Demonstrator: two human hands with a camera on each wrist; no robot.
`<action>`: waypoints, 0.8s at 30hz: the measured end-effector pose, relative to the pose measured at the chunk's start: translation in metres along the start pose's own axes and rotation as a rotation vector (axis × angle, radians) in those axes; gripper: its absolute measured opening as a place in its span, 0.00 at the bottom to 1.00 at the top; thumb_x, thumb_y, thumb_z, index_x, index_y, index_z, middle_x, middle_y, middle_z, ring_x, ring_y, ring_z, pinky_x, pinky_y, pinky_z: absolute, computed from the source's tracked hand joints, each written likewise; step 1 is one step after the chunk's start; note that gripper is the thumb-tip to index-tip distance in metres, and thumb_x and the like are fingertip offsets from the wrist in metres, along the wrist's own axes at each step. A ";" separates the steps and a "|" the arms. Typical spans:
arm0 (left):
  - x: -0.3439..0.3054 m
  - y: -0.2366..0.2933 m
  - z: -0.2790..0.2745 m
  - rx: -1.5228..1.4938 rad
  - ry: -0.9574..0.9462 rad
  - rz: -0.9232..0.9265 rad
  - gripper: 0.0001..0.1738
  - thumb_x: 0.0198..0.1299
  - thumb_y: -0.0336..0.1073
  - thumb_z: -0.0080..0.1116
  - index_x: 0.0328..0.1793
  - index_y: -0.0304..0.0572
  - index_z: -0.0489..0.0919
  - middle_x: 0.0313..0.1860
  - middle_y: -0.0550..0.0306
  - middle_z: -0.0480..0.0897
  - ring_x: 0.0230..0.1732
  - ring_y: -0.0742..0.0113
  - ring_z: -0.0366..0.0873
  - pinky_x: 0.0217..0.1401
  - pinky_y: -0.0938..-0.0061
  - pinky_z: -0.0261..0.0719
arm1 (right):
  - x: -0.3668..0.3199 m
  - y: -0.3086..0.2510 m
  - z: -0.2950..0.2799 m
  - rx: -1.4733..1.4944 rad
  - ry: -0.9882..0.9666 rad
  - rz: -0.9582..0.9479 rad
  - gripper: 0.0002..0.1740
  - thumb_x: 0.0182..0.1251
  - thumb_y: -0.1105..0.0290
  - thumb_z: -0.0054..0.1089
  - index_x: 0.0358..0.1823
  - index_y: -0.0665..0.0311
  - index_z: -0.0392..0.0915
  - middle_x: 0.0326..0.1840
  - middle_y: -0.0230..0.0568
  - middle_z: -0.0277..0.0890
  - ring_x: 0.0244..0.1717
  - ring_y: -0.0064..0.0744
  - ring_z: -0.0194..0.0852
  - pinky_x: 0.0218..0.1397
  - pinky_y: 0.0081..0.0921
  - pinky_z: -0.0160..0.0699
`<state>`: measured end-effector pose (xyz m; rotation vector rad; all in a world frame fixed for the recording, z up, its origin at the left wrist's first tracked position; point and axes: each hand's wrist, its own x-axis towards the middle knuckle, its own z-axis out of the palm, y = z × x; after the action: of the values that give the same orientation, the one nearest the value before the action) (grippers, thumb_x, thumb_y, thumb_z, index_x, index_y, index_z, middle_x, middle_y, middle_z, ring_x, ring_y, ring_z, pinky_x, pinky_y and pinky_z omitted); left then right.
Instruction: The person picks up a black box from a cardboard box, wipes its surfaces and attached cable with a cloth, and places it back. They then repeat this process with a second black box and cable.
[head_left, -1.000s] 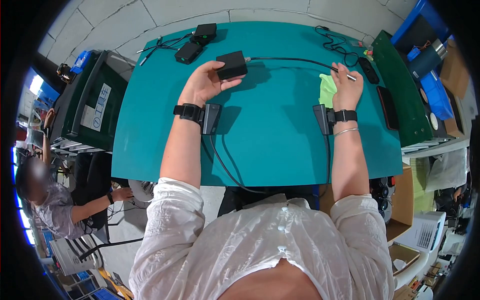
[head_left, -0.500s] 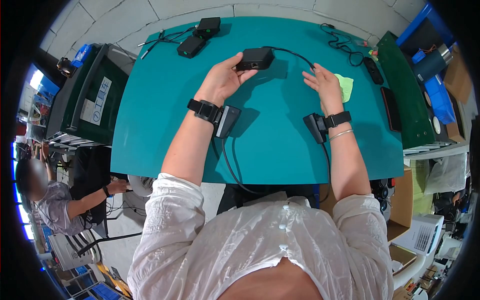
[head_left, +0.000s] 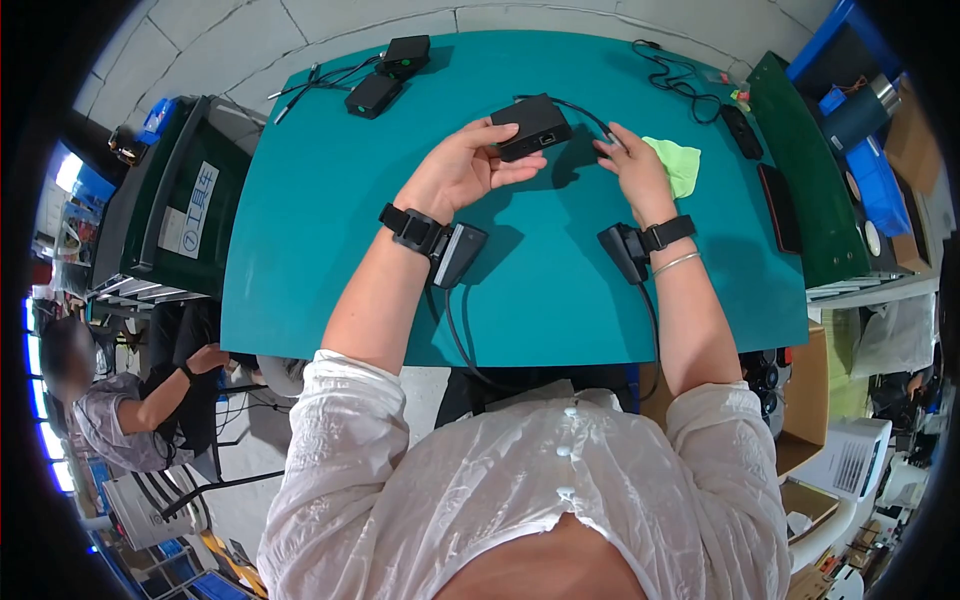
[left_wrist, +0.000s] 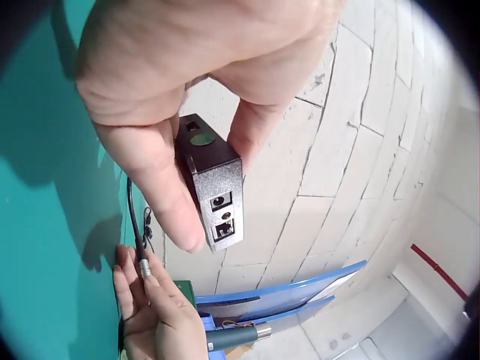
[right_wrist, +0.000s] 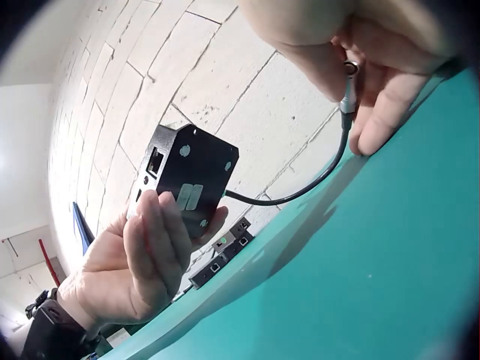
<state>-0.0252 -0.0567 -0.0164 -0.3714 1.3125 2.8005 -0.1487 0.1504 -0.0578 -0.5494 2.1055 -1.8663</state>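
The left hand grips the black port box between thumb and partly extended fingers, above the teal tabletop. The cable is attached at the box; right of the box, the right hand pinches its unmated metal connector.

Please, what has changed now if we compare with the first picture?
The left hand has carried the black box to the right and turned it; a socket now shows in the head view. The right hand has moved left, toward it, still holding the cable's metal end. The two other boxes and the green cloth stayed in place.
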 end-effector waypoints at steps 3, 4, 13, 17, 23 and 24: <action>-0.001 0.003 -0.002 0.024 -0.130 0.111 0.20 0.62 0.28 0.54 0.59 0.34 0.64 0.53 0.35 0.74 0.48 0.41 0.81 0.46 0.63 0.88 | 0.006 0.012 -0.002 -0.043 -0.011 -0.055 0.25 0.69 0.75 0.48 0.66 0.74 0.62 0.60 0.49 0.70 0.59 0.36 0.73 0.58 0.26 0.74; -0.005 0.005 0.001 0.023 -0.156 0.207 0.24 0.62 0.28 0.54 0.62 0.36 0.62 0.55 0.36 0.73 0.49 0.41 0.81 0.46 0.62 0.88 | 0.010 0.017 -0.005 -0.084 -0.021 -0.117 0.26 0.67 0.72 0.52 0.65 0.73 0.64 0.59 0.49 0.72 0.58 0.38 0.74 0.58 0.28 0.74; -0.009 0.005 0.020 0.378 -0.121 0.531 0.31 0.54 0.25 0.64 0.63 0.35 0.64 0.50 0.44 0.77 0.47 0.56 0.81 0.47 0.65 0.87 | -0.048 -0.086 0.022 -0.610 0.080 -0.793 0.35 0.55 0.58 0.66 0.65 0.56 0.67 0.62 0.54 0.65 0.60 0.55 0.66 0.60 0.40 0.71; -0.014 -0.010 0.027 0.530 -0.211 0.386 0.28 0.60 0.32 0.61 0.64 0.34 0.63 0.46 0.49 0.76 0.46 0.64 0.79 0.43 0.73 0.82 | -0.080 -0.088 0.040 -0.959 0.101 -0.654 0.44 0.46 0.57 0.72 0.68 0.52 0.63 0.57 0.57 0.63 0.53 0.59 0.69 0.50 0.43 0.78; -0.021 -0.012 0.026 0.586 -0.599 0.130 0.38 0.61 0.38 0.58 0.74 0.36 0.56 0.63 0.40 0.71 0.63 0.51 0.71 0.65 0.57 0.67 | -0.094 -0.065 -0.001 -0.630 -0.100 -0.370 0.51 0.44 0.52 0.71 0.67 0.67 0.57 0.58 0.61 0.65 0.58 0.57 0.68 0.57 0.38 0.73; -0.022 -0.012 0.028 0.620 -0.653 0.098 0.40 0.59 0.38 0.59 0.75 0.35 0.54 0.65 0.38 0.70 0.65 0.49 0.69 0.66 0.56 0.66 | -0.096 -0.058 -0.010 -0.579 -0.158 -0.371 0.53 0.46 0.51 0.71 0.69 0.71 0.55 0.62 0.63 0.62 0.59 0.54 0.68 0.60 0.34 0.72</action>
<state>-0.0085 -0.0258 -0.0036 0.5793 1.8783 2.0839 -0.0616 0.1971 -0.0034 -1.2425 2.5555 -1.2737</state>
